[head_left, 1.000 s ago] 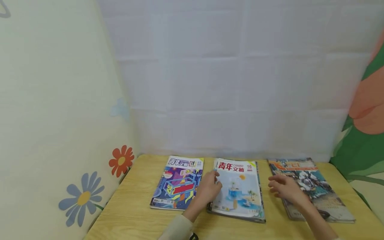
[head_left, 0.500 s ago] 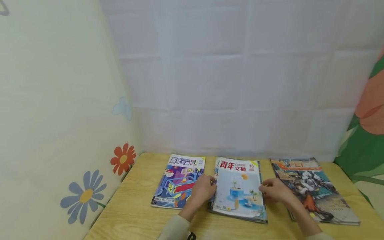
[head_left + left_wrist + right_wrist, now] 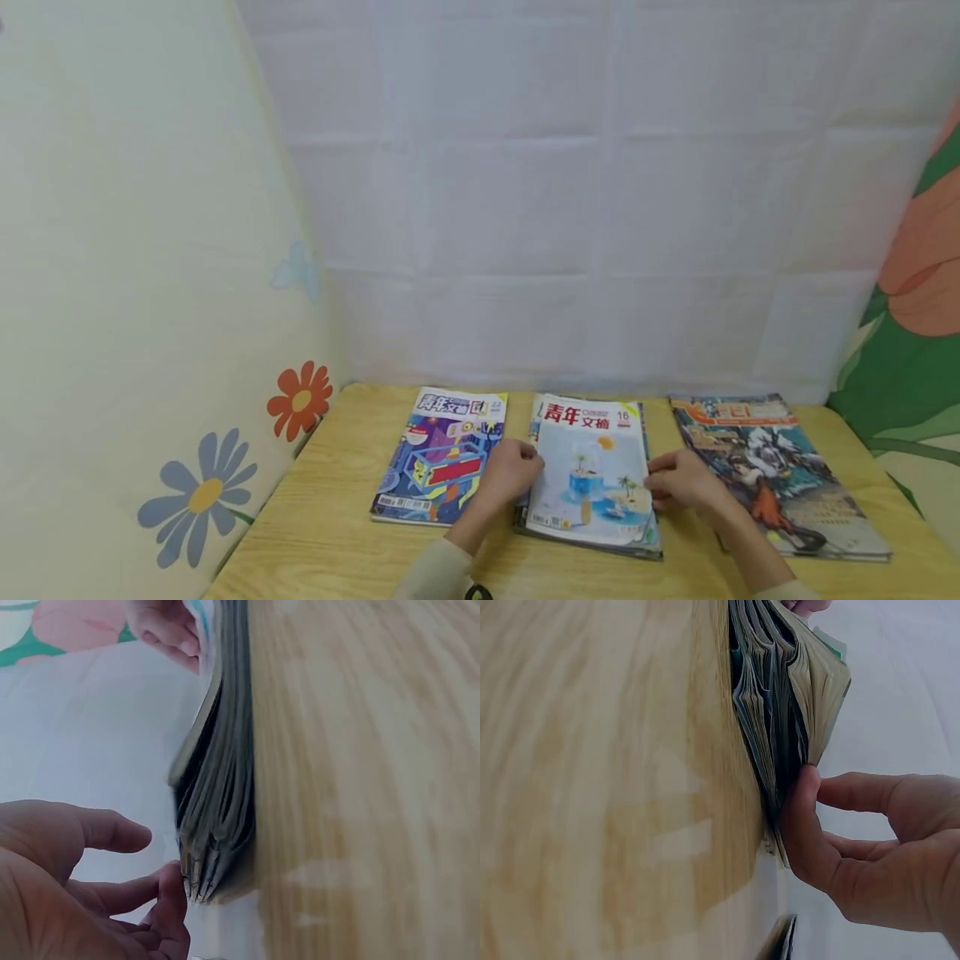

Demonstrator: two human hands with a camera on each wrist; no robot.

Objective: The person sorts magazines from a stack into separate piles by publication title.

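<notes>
In the head view, a magazine (image 3: 588,475) with a pale blue beach cover lies on top of the middle stack. My right hand (image 3: 678,479) pinches its right edge between thumb and fingers; the right wrist view shows that magazine (image 3: 825,690) lifted a little from the ones below. At the left edge is my left hand (image 3: 510,471). Seen from the left wrist, a bent fingertip touches the spines of the stack (image 3: 217,795), while the thumb (image 3: 124,831) stands apart from them.
A purple-covered magazine (image 3: 442,467) lies to the left on the wooden table (image 3: 315,500). To the right is another stack of magazines (image 3: 780,475) with a dark illustrated cover. A white sheet (image 3: 480,208) hangs behind the table, with flower-patterned walls at both sides.
My right hand has come left from beside the right-hand stack and taken hold of the top magazine's edge. My left fingers have drawn back from over the cover to its left edge.
</notes>
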